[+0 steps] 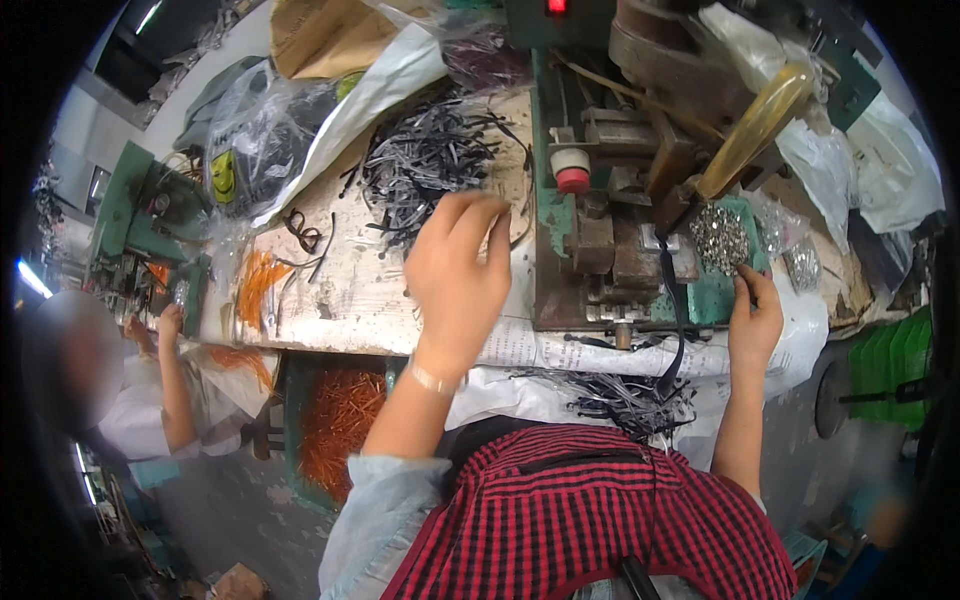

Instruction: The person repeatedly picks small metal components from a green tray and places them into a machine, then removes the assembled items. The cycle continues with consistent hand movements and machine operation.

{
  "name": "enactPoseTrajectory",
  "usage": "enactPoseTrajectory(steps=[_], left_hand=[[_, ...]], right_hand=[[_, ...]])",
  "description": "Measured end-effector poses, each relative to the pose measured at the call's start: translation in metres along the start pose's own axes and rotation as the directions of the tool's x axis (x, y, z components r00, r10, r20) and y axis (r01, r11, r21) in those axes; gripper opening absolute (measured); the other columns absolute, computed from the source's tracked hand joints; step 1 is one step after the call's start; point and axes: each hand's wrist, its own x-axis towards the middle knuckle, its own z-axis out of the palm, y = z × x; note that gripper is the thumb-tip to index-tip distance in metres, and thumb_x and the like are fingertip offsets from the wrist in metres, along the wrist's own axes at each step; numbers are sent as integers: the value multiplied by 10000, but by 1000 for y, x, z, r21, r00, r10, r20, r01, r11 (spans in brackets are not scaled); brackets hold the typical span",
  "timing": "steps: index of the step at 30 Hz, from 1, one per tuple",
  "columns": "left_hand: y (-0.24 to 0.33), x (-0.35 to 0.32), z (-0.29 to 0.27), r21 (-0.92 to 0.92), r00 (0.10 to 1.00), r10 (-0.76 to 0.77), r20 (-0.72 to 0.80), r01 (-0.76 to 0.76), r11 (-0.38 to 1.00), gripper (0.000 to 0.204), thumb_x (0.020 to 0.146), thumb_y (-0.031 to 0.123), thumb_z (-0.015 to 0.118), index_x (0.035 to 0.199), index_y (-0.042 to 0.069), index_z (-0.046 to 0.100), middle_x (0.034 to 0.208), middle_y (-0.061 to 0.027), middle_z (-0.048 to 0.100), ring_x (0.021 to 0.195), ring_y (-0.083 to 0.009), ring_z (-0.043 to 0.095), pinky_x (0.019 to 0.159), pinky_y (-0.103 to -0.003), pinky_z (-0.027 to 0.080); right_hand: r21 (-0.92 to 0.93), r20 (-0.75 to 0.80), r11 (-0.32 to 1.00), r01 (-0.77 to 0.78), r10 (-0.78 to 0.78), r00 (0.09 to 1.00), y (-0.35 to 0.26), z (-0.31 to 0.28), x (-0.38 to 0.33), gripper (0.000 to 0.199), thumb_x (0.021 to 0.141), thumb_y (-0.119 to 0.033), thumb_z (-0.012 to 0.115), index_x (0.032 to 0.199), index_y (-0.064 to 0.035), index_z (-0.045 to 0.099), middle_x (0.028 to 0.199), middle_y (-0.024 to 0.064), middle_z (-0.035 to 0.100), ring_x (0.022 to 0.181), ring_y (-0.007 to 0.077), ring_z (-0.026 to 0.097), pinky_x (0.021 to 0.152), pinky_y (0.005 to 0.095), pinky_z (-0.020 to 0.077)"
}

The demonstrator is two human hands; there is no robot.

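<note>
Nearest the camera is the person's red and black checked apron [590, 510], with a tangle of black cords [625, 395] lying just above it at the counter's near edge. The left hand [458, 280] is raised over the counter [350, 290], back toward the camera, its fingers [480, 215] drawn loosely together and curled forward toward the pile of dark strips [425, 160]; whether they grip a strip cannot be told, since the hand hides its own fingertips. A thin bracelet [432, 380] circles that wrist. The right hand [755, 320] sits at the near edge of the green tray [715, 300], fingers bent close together at the heap of small silver metal pieces [720, 238]; what they pinch, if anything, is too small to make out. A black strap [677, 310] hangs down from the green press machine [600, 200] between the two hands, just left of the right hand. The machine carries a red and white button [572, 170] and a yellowish handle [755, 125]. Orange strips [255, 285] lie on the counter's left part, more in a bin [335, 420] below. Farther left, another person's hand [170, 322] works at a second green machine [140, 220]. Clear plastic bags [270, 130] crowd the far side.
</note>
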Motion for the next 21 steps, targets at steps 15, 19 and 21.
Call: enactPoseTrajectory(steps=[15,19,21], left_hand=[[-94,-25,19,-129,968,-224,113,238,963,61,897,52,718,904,13,671,992,-102,728,780,-200,692,704,-317,544],[-85,-19,-3,-538,858,-363,363,511,670,86,993,-19,584,925,14,543,1104,-141,738,764,-79,670,589,-194,503],[-94,-29,13,-528,837,-325,441,535,660,92,1003,-10,572,934,37,534,1053,-133,750,730,-77,662,555,-193,505]], right_hand=[[64,-103,962,-264,270,957,24,-57,-39,146,934,-34,693,1068,3,738,966,73,737,888,166,680,845,301,525],[312,26,904,-292,299,954,-25,-53,-27,152,925,-21,693,1067,-2,744,1004,88,742,945,174,688,876,292,522],[400,85,906,-141,117,990,-69,-42,-4,152,908,-14,702,1052,-1,747,1009,99,745,948,191,692,878,303,521]])
